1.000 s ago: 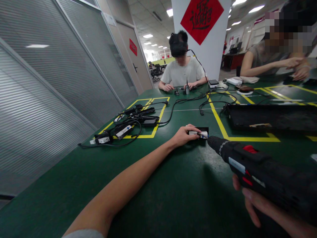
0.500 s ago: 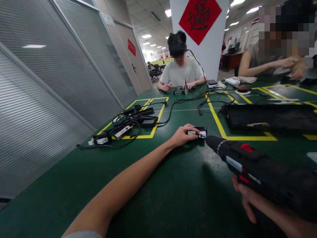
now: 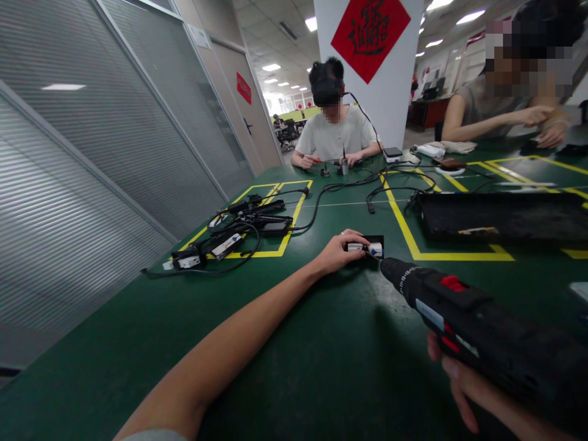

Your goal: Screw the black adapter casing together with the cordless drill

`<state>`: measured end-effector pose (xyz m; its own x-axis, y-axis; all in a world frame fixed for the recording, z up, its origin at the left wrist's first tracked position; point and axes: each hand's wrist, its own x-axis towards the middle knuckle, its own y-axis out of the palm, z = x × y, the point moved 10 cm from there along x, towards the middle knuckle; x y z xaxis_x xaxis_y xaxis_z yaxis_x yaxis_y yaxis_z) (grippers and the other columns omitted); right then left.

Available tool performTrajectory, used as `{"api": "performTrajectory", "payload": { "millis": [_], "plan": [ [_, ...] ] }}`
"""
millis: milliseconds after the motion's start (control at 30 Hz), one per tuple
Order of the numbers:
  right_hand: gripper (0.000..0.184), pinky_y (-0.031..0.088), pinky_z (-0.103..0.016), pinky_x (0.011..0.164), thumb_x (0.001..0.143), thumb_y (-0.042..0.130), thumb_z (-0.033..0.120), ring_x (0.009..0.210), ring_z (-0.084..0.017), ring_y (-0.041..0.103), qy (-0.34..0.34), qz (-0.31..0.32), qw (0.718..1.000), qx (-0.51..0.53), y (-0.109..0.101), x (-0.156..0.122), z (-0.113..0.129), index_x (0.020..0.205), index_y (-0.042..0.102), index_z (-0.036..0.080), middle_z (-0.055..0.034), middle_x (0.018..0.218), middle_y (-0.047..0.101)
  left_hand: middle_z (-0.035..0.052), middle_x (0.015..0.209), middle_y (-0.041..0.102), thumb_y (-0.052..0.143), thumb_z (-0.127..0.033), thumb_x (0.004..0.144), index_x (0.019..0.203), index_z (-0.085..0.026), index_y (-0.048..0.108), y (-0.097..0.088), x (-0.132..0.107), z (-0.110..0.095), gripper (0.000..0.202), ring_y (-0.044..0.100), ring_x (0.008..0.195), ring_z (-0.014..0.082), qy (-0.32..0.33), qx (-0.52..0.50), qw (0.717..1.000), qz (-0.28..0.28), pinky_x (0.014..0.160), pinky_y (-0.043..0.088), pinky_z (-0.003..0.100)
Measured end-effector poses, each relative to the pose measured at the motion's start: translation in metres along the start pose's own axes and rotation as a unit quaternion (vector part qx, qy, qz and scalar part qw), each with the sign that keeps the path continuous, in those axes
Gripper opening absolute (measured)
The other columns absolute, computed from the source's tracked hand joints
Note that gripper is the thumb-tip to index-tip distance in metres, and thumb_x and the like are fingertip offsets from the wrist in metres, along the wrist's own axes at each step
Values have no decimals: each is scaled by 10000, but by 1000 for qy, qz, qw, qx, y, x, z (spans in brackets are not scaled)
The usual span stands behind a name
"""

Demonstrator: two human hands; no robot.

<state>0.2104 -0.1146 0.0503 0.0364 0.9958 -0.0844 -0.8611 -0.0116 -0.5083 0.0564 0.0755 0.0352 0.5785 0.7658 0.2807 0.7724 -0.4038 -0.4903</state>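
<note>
My left hand (image 3: 339, 250) reaches out over the green table (image 3: 294, 355) and pinches a small black box with a white label (image 3: 370, 247), holding it down. My right hand (image 3: 463, 383) is wrapped round the grip of a black cordless drill with red buttons (image 3: 478, 331). The drill's nose points at the right end of the small box, its tip touching or nearly touching it.
A heap of black adapters and cables (image 3: 239, 229) lies in a yellow-taped square to the left. A long black tray (image 3: 505, 214) sits at the right. Cables (image 3: 367, 184) trail across the middle. One person sits opposite (image 3: 334, 131); another leans in at the far right (image 3: 505, 104).
The drill has shifted slightly left and closer to the small box. My left hand has stayed on the box.
</note>
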Motion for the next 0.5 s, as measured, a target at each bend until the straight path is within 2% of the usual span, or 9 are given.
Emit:
{"api": "performTrajectory", "payload": {
  "millis": [100, 267, 400, 500],
  "plan": [
    [214, 530, -278, 414, 699, 562, 467, 424, -207, 599, 31, 2, 999, 28, 0, -2, -7, 606, 622, 284, 9, 421, 574, 79, 1149, 517, 617, -240, 726, 975, -180, 650, 0, 0, 0, 258, 469, 1109, 181, 5, -4, 1000, -1, 982, 340, 334],
    [300, 554, -253, 425, 758, 538, 486, 601, -222, 666, 66, 132, 984, 103, 20, -6, -26, 556, 588, 271, -10, 600, 643, 78, 1130, 530, 605, -247, 736, 975, -178, 649, 0, 0, 0, 253, 463, 1114, 183, 11, -1, 1000, -2, 987, 334, 339],
    [189, 564, -245, 454, 791, 537, 415, 497, -172, 631, 62, 166, 978, 108, 26, -5, -31, 672, 583, 275, 31, 553, 582, 80, 1124, 530, 605, -272, 741, 986, -174, 646, 0, 0, -2, 268, 472, 1102, 179, 16, 2, 1000, 0, 982, 336, 332],
    [165, 563, -255, 440, 780, 544, 438, 464, -173, 615, 64, 167, 976, 123, 28, -4, -28, 722, 592, 292, 38, 536, 585, 78, 1114, 536, 604, -273, 742, 983, -174, 647, -1, -1, -3, 264, 477, 1093, 179, 13, 1, 1000, -1, 980, 337, 331]
  ]
}}
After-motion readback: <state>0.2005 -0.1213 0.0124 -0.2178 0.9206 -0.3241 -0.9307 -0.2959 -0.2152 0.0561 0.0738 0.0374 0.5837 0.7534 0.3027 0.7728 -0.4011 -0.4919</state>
